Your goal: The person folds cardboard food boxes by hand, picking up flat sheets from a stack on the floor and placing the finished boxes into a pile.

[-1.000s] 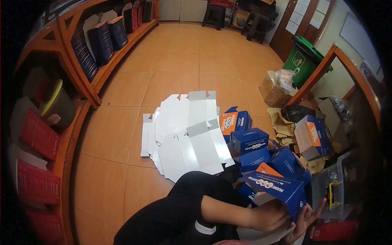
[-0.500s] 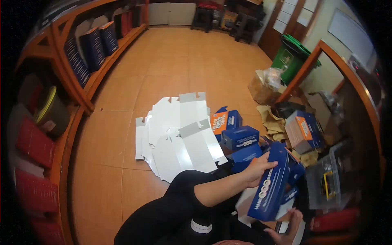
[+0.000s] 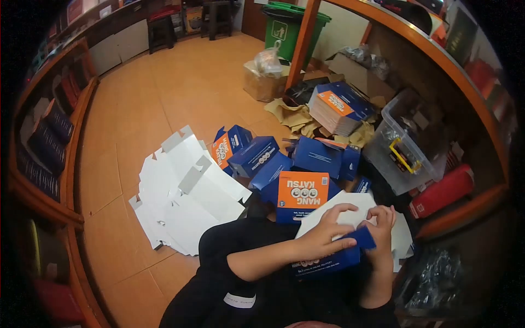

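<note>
A partly folded blue-and-white cardboard box [image 3: 328, 264] is on my lap, its white inner side facing up. My left hand [image 3: 332, 232] is curled over the white panel, thumb against a small blue flap [image 3: 363, 238]. From the other side my right hand [image 3: 381, 224] grips the same box near that flap, fingers bent. Just beyond my hands stands a box with an orange printed panel [image 3: 303, 190]. More blue boxes [image 3: 254, 154] lie together past my knees. Left of them, flat white cardboard blanks [image 3: 180, 197] are piled on the floor.
To the right are a stack of folded cartons [image 3: 334, 109], a clear plastic bin [image 3: 402, 147] with a yellow handle and a red package [image 3: 444, 190]. A green trash bin [image 3: 284, 33] stands farther back. Orange-framed shelves [image 3: 71, 126] run along the left.
The view has swung right. The blue box has turned from standing on a slant to lying with its white inside up. My right hand has risen from below and closed on it.
</note>
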Demonstrator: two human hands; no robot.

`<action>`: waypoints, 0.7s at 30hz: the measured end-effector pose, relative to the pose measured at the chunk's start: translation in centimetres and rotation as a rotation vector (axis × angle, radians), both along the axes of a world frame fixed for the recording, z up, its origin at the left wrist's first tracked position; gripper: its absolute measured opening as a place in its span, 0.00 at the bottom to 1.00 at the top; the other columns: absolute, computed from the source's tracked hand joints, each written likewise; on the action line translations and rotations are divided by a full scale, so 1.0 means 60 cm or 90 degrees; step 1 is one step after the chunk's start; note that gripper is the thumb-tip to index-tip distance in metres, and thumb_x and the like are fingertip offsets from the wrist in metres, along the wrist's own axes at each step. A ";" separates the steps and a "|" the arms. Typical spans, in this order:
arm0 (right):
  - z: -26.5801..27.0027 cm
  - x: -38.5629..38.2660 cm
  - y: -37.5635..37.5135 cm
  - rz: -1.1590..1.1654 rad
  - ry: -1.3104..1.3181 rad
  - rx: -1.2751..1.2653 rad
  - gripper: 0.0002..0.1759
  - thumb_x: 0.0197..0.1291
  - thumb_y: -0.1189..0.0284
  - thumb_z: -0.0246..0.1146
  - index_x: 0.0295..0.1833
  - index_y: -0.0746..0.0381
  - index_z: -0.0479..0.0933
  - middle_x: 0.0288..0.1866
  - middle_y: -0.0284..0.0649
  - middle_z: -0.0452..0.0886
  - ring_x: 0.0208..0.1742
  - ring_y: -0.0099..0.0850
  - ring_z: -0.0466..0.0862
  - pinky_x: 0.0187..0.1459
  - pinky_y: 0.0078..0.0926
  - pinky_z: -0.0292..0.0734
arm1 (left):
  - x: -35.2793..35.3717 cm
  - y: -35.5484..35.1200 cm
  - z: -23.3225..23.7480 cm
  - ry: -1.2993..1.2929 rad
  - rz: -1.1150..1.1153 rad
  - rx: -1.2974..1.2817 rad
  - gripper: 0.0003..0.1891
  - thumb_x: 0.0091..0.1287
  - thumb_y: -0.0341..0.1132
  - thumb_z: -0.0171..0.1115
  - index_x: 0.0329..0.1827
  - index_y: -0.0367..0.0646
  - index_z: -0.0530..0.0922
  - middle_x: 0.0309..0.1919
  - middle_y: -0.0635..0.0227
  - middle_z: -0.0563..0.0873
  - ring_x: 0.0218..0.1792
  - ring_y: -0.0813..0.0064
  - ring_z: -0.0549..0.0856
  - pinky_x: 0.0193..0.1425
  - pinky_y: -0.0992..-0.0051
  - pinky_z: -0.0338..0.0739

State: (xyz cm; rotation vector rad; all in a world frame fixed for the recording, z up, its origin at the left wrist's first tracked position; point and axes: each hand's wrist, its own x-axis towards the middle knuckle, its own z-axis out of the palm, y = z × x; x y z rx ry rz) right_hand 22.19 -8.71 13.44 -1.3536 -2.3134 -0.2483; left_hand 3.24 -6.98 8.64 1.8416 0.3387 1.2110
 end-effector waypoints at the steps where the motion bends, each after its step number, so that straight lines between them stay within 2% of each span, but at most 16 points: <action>1: 0.009 -0.004 -0.001 0.007 -0.003 0.002 0.11 0.36 0.66 0.69 0.22 0.57 0.73 0.40 0.37 0.67 0.51 0.43 0.68 0.62 0.59 0.51 | 0.011 0.002 -0.014 -0.034 -0.058 -0.124 0.16 0.65 0.40 0.59 0.53 0.43 0.72 0.61 0.57 0.63 0.63 0.61 0.64 0.65 0.64 0.58; 2: 0.017 -0.008 -0.004 0.017 -0.006 0.004 0.11 0.36 0.67 0.69 0.22 0.57 0.73 0.40 0.38 0.67 0.52 0.43 0.68 0.62 0.59 0.51 | 0.017 0.003 -0.020 -0.068 -0.114 -0.249 0.20 0.66 0.39 0.59 0.58 0.42 0.69 0.63 0.56 0.61 0.63 0.63 0.65 0.64 0.65 0.62; 3: 0.025 -0.011 -0.009 0.031 0.024 0.001 0.09 0.36 0.68 0.69 0.22 0.56 0.75 0.43 0.39 0.67 0.53 0.44 0.67 0.63 0.56 0.53 | 0.015 0.005 -0.018 -0.023 -0.155 -0.284 0.26 0.66 0.35 0.58 0.64 0.39 0.60 0.62 0.57 0.64 0.59 0.69 0.70 0.59 0.72 0.68; 6: 0.046 -0.021 -0.026 0.046 0.070 -0.010 0.08 0.41 0.70 0.69 0.30 0.56 0.79 0.46 0.38 0.68 0.54 0.44 0.66 0.61 0.49 0.58 | 0.012 0.014 -0.024 -0.009 -0.368 -0.334 0.27 0.65 0.34 0.60 0.63 0.34 0.61 0.58 0.60 0.70 0.57 0.74 0.72 0.58 0.72 0.69; 7: 0.047 -0.021 -0.024 0.021 0.131 0.042 0.09 0.44 0.70 0.67 0.33 0.57 0.79 0.46 0.39 0.69 0.53 0.42 0.67 0.59 0.45 0.61 | 0.005 0.017 -0.015 0.073 -0.351 -0.376 0.28 0.63 0.33 0.61 0.64 0.35 0.61 0.53 0.64 0.75 0.54 0.78 0.74 0.57 0.75 0.70; 9: 0.049 -0.020 -0.020 -0.028 0.253 0.146 0.11 0.50 0.69 0.65 0.40 0.59 0.79 0.46 0.40 0.70 0.50 0.39 0.69 0.54 0.36 0.67 | 0.008 0.027 -0.037 -0.010 -0.348 -0.388 0.27 0.62 0.31 0.61 0.62 0.35 0.62 0.51 0.66 0.75 0.52 0.79 0.75 0.55 0.77 0.70; 12: 0.032 0.043 -0.012 -0.027 0.420 -0.012 0.16 0.57 0.64 0.61 0.46 0.64 0.76 0.41 0.40 0.71 0.44 0.32 0.72 0.43 0.26 0.68 | -0.004 0.035 -0.032 -0.046 -0.335 -0.433 0.22 0.59 0.27 0.60 0.57 0.37 0.65 0.46 0.68 0.76 0.49 0.81 0.76 0.54 0.78 0.71; 13: 0.028 0.045 -0.017 0.009 0.489 -0.160 0.22 0.62 0.56 0.57 0.48 0.66 0.76 0.36 0.39 0.70 0.37 0.26 0.70 0.38 0.20 0.65 | -0.008 0.036 -0.029 -0.031 -0.331 -0.424 0.21 0.59 0.27 0.61 0.56 0.37 0.66 0.45 0.69 0.76 0.49 0.82 0.76 0.53 0.78 0.71; 14: 0.008 0.068 -0.009 0.105 0.429 -0.260 0.28 0.62 0.50 0.54 0.52 0.66 0.74 0.36 0.36 0.69 0.35 0.24 0.68 0.36 0.20 0.63 | -0.007 0.037 -0.027 -0.016 -0.328 -0.416 0.21 0.59 0.27 0.61 0.55 0.38 0.67 0.45 0.69 0.76 0.48 0.82 0.76 0.53 0.79 0.71; 16: 0.007 0.026 -0.018 0.167 0.526 -0.312 0.33 0.61 0.46 0.52 0.54 0.66 0.73 0.37 0.34 0.68 0.33 0.23 0.67 0.34 0.19 0.63 | -0.002 0.039 -0.034 -0.011 -0.316 -0.349 0.18 0.60 0.30 0.63 0.53 0.39 0.69 0.44 0.70 0.77 0.47 0.83 0.76 0.52 0.80 0.71; 17: 0.008 0.030 -0.014 0.154 0.488 -0.352 0.33 0.56 0.48 0.61 0.56 0.66 0.72 0.38 0.33 0.67 0.33 0.23 0.67 0.34 0.19 0.63 | -0.001 0.035 -0.027 -0.021 -0.322 -0.344 0.17 0.61 0.31 0.63 0.51 0.39 0.71 0.44 0.71 0.77 0.47 0.83 0.76 0.51 0.80 0.71; 20: -0.001 0.037 -0.013 0.149 0.535 -0.387 0.37 0.46 0.56 0.71 0.59 0.66 0.70 0.38 0.32 0.66 0.35 0.23 0.66 0.36 0.20 0.63 | -0.001 0.034 -0.022 0.016 -0.286 -0.331 0.14 0.63 0.35 0.62 0.48 0.39 0.73 0.41 0.72 0.79 0.44 0.84 0.77 0.49 0.81 0.71; 21: -0.004 0.034 -0.016 0.153 0.628 -0.387 0.34 0.35 0.64 0.77 0.52 0.64 0.77 0.36 0.32 0.67 0.35 0.23 0.67 0.36 0.20 0.63 | -0.001 0.034 -0.022 0.040 -0.266 -0.327 0.14 0.64 0.36 0.62 0.48 0.38 0.74 0.40 0.72 0.80 0.43 0.85 0.77 0.48 0.81 0.72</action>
